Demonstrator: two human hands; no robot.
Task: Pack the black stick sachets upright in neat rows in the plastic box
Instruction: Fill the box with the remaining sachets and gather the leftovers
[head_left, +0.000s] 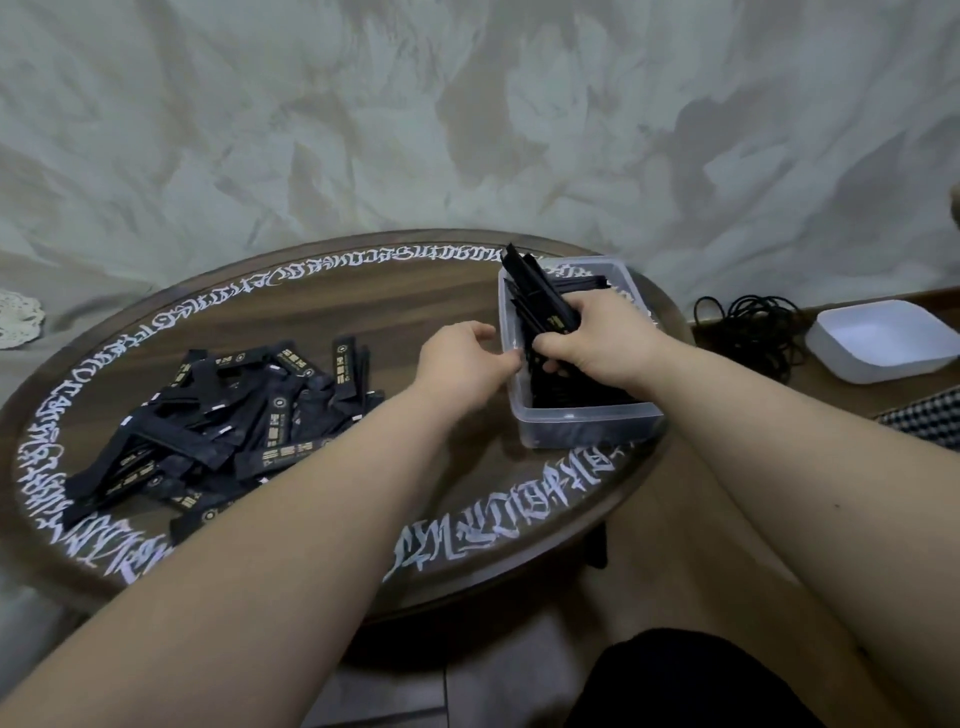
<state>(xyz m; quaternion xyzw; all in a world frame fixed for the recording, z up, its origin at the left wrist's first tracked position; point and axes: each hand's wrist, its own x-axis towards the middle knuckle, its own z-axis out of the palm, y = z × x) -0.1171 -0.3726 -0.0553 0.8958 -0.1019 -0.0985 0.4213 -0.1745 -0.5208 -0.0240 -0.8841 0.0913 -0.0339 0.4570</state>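
Black stick sachets (208, 431) lie in a loose, unsorted heap on the round wooden table (363, 312), at about nine o'clock from the table's centre. Most lie flat, crossed over one another, several showing gold print. A second group stands inside the clear plastic box (582, 426), which sits on the table at about three o'clock, close to its edge. These sachets are packed along the box's length, and those at its far end lean and project above the rim.

Right hand (597, 343) is over the box, with fingers curled round a bundle of sachets (540, 296). The bundle is tilted, its upper ends pointing toward eleven o'clock, its lower ends down among the packed rows. The grip is closed on the bundle.

Left hand (462, 358) is just beside the box's left wall, at about nine o'clock from the box. Its fingers are bent inward toward the sachets at the rim; whether they pinch a sachet or only touch one cannot be told.

White lettering runs in a ring round the tabletop. Off the table, at about three o'clock, a coil of black cable (753, 332) lies on a wooden surface, with a shallow white tray (883, 343) just beyond it.
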